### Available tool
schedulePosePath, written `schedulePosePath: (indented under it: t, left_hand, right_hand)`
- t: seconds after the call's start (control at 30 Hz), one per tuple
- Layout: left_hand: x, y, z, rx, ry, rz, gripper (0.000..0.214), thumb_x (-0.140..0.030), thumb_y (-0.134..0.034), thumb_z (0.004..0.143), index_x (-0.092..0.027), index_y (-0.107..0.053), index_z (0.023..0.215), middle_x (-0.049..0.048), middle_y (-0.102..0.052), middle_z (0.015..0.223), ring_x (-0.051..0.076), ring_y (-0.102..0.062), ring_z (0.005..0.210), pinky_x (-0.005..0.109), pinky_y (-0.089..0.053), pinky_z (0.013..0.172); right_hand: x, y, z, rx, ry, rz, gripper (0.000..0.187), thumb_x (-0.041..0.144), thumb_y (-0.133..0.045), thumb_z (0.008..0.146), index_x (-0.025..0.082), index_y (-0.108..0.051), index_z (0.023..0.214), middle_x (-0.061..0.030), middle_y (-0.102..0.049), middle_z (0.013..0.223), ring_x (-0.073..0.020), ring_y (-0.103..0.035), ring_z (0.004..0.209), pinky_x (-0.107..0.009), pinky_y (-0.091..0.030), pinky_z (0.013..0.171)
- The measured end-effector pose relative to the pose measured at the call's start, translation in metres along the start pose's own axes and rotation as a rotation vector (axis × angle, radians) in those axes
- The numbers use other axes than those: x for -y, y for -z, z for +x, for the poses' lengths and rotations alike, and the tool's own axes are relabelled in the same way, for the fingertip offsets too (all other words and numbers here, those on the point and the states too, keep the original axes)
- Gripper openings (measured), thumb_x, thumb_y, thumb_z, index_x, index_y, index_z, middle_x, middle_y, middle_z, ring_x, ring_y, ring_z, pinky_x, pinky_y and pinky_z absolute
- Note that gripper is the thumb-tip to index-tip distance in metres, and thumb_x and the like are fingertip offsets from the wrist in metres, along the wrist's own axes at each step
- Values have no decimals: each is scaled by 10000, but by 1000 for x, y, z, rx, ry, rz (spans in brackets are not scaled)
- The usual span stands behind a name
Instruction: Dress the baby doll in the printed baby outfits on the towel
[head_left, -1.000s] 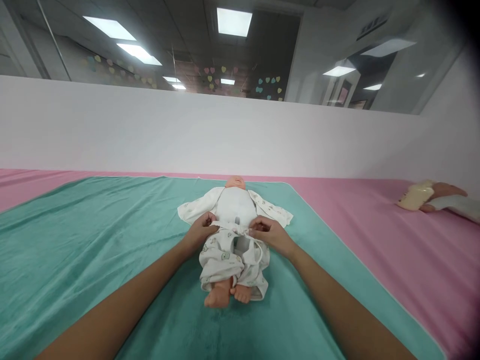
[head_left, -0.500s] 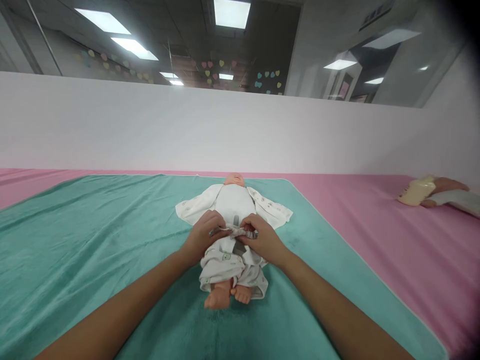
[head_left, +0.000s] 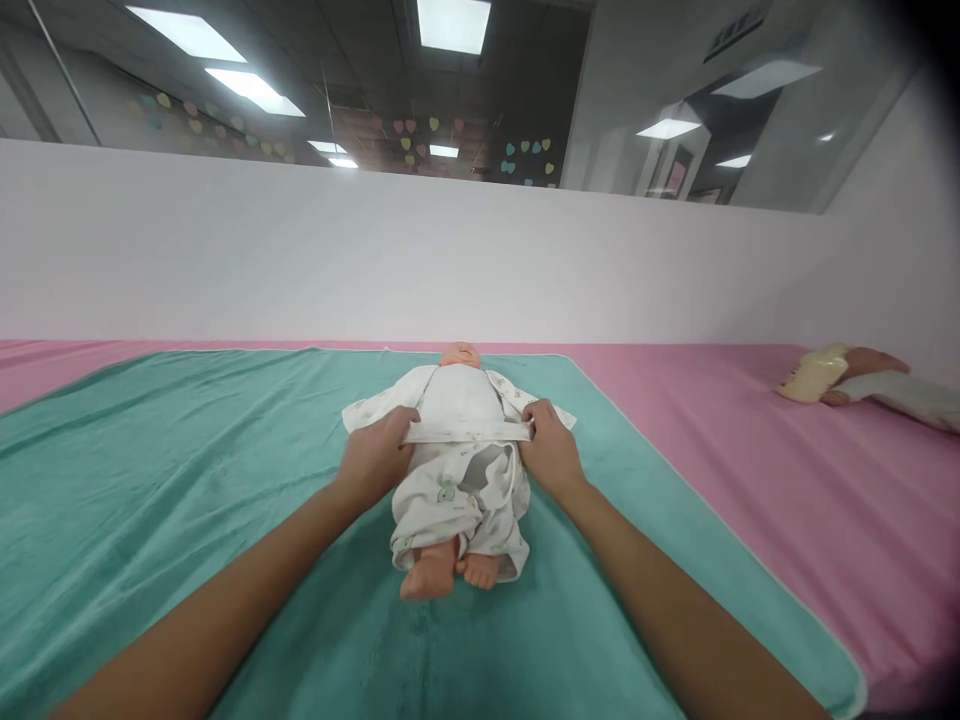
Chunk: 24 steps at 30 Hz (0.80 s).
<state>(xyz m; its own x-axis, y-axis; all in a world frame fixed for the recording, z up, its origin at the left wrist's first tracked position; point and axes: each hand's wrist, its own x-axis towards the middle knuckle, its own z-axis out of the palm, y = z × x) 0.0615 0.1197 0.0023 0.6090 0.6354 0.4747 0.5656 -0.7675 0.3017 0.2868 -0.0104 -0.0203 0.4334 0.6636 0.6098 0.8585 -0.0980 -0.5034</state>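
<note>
A baby doll (head_left: 460,402) lies on its back on a teal blanket (head_left: 187,480), head away from me, bare feet toward me. It wears an open white jacket and printed white trousers (head_left: 450,505). My left hand (head_left: 373,458) grips the trousers' waistband (head_left: 469,433) at the doll's left side as I see it. At the other side, my right hand (head_left: 550,452) grips the same band. The waistband is stretched straight across the doll's belly between both hands.
The blanket lies on a pink surface (head_left: 750,460) backed by a white partition wall (head_left: 420,260). At the far right, a second doll (head_left: 862,378) lies on the pink surface.
My hands moved apart from the doll's middle to its sides and drew the waistband up and taut across the belly. The view shifted slightly.
</note>
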Motion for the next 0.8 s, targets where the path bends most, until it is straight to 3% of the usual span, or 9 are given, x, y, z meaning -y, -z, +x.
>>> schedulePosePath:
  t: [0.17,0.3,0.4,0.47,0.63,0.8]
  left_hand:
    - [12,-21,7,-27,84,-217,459,-91,-449,686,-176,-551,1124,85,-584,1045,205,-580,829,311,-451,727]
    - [9,-28,8,157,257,-589,422,-80,-470,634,-157,-639,1012,97,-651,1028,241,-610,899,343,-466,811]
    - [-2,-24,2,292,297,-923,403,-98,-488,624,-158,-671,978,92,-687,996,280,-609,973,342,-483,786]
    - [-9,-22,-2,303,381,-1129,447,-108,-535,605,-151,-657,1032,91,-689,1024,281,-623,950,335,-496,752]
    - [-16,-28,-7,224,549,-1472,597,-143,-661,604,-175,-556,1191,93,-663,1109,249,-638,942,314,-510,758]
    - [-15,-26,-6,188,549,-1451,546,-247,-687,668,-192,-536,1190,93,-658,1106,239,-649,894,296,-518,689]
  right_hand:
    - [-25,-34,1,130,-219,491,444,163,-551,649,237,-486,1082,-40,-562,1068,-190,-553,952,-322,-435,812]
    - [-31,-53,-3,223,-332,823,532,154,-607,613,241,-496,1127,-48,-543,1221,-203,-509,1131,-350,-402,961]
    - [-29,-52,-7,331,-465,1030,604,150,-604,628,245,-481,1211,-60,-570,1214,-225,-553,1093,-374,-454,912]
    - [-26,-50,-9,406,-527,1144,604,155,-602,635,228,-490,1225,-77,-605,1163,-238,-599,1014,-381,-490,853]
    - [-18,-47,-10,474,-546,1253,569,145,-611,621,218,-535,1180,-70,-650,1065,-232,-622,954,-374,-502,821]
    - [-13,-44,-8,403,-443,1219,533,114,-587,589,236,-573,1107,-34,-649,1062,-208,-600,977,-346,-480,854]
